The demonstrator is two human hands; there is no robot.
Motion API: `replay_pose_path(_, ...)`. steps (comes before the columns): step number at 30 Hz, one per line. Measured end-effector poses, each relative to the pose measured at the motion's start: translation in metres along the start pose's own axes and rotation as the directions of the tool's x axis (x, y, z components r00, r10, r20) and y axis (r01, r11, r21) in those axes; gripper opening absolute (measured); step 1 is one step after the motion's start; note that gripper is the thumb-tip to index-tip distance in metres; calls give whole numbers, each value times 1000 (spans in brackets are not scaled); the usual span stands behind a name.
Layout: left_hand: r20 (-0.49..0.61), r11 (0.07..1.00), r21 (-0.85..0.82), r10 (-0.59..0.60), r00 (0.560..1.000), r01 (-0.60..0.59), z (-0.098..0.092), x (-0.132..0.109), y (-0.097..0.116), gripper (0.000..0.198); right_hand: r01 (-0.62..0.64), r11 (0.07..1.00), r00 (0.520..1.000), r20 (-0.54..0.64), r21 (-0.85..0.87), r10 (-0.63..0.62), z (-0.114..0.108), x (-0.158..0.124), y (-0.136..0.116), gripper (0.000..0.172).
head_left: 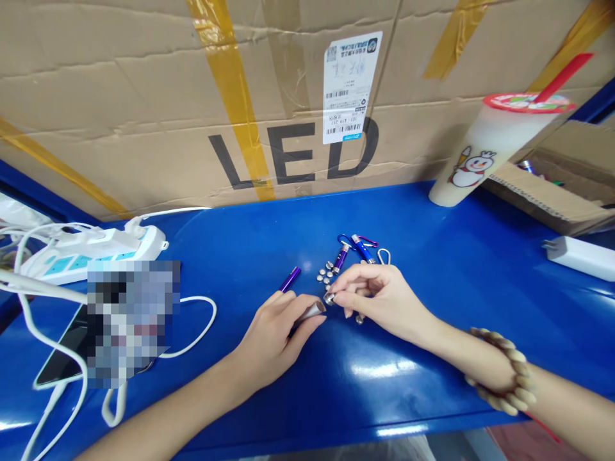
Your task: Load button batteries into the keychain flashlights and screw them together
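My left hand (276,330) is closed around a silver metal tube (314,308), whose open end points right. A purple tube (291,280) lies just beyond its knuckles. Between thumb and fingertips, my right hand (377,294) pinches button cells (329,298), close to the tube's mouth but apart from it. Several loose button cells (327,280) lie on the blue table behind the fingertips. Past the right hand are a purple keychain flashlight (341,257), a blue keychain flashlight (362,248) and a silver carabiner clip (384,256). Another small metal piece (360,319) shows below the right fingers.
A large cardboard box (158,115) stands along the back. At left are a power strip (148,246), white cables (211,320) and a phone (62,358). A tall drink cup (490,147), an open carton (542,205) and a white charger (581,257) stand at right.
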State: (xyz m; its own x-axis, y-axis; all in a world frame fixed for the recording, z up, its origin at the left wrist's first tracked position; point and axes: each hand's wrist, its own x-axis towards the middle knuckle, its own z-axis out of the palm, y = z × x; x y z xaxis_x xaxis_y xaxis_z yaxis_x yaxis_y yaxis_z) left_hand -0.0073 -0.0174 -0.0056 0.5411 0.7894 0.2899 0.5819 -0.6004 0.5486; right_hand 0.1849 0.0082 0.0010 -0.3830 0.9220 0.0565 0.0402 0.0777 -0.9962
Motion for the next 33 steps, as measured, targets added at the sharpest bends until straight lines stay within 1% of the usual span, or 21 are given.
replay_pose_path(3,-30,999,14,44,999,-44,3,-1,0,21,87,996,994,62,-27,-85,1,0,-1,16)
replay_pose_path(5,-41,998,3,59,997,-59,4,-2,0,24,152,986,986,81,-60,-147,1,1,-3,11)
replay_pose_path(9,-29,997,-46,62,998,-63,4,-1,0,27,181,978,976,143,-102,-166,-3,4,-4,7)
replay_pose_path(12,-33,997,-43,68,997,-69,3,0,-1,24,164,980,973,182,-109,-143,-5,5,-3,7)
replay_pose_path(16,-62,995,-36,93,994,-95,3,0,-1,22,43,985,988,154,-169,-17,-6,3,-5,12)
replay_pose_path(18,-74,993,-27,113,991,-115,3,0,-1,23,6,980,988,152,-199,25,-6,2,-7,16)
replay_pose_path(23,-77,985,-17,168,983,-169,4,-1,0,27,57,979,978,206,-197,-16,-7,3,-7,15)
replay_pose_path(27,-51,976,-30,213,976,-215,3,-1,2,25,70,982,974,226,-176,-29,-9,3,-3,17)
replay_pose_path(29,-32,974,-30,224,974,-225,3,-1,2,25,57,981,976,219,-187,-15,-9,3,-1,17)
replay_pose_path(33,-13,976,-37,216,976,-216,4,-1,-1,24,15,970,987,159,-243,25,-7,2,-1,18)
